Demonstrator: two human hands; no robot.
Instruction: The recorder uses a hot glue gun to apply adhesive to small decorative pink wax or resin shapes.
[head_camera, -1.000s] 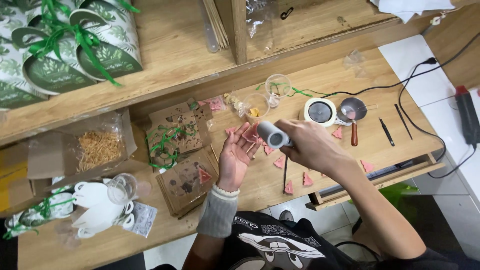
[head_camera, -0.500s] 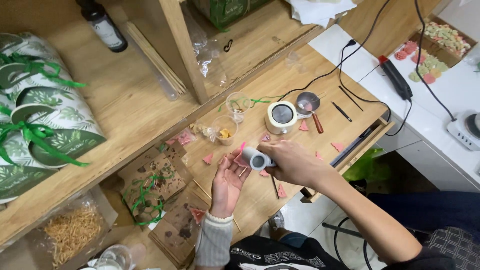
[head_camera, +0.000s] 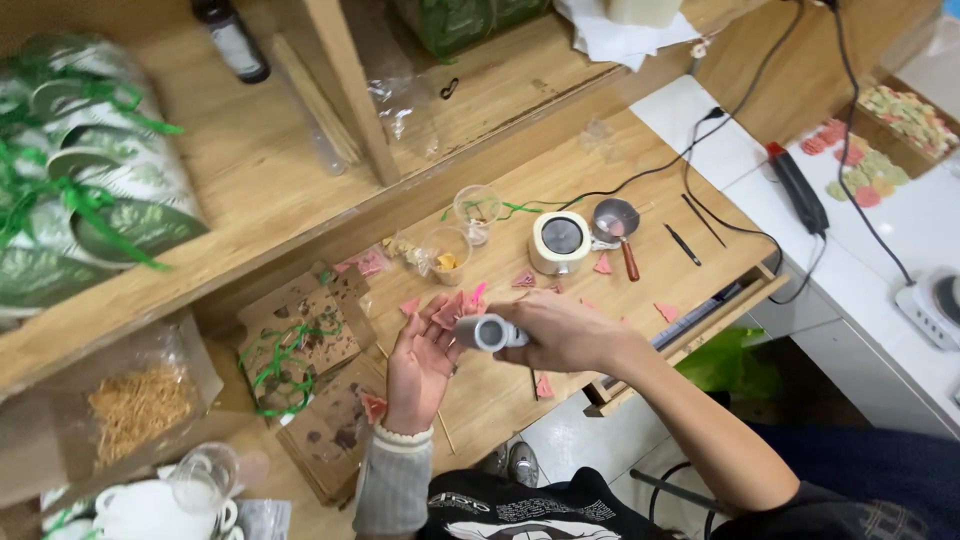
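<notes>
Beside two clear cups (head_camera: 447, 255), right hand (head_camera: 560, 333) fingers grip a grey cylinder (head_camera: 489, 332); left hand (head_camera: 420, 362) lies open.

Grey cylinder's (head_camera: 490, 332) rear end hidden inside the right hand (head_camera: 560, 335).

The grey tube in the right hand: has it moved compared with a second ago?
Cannot tell: the head camera itself swung. The grey tube remains in the right hand, over the open left hand, near the round white device.
</notes>
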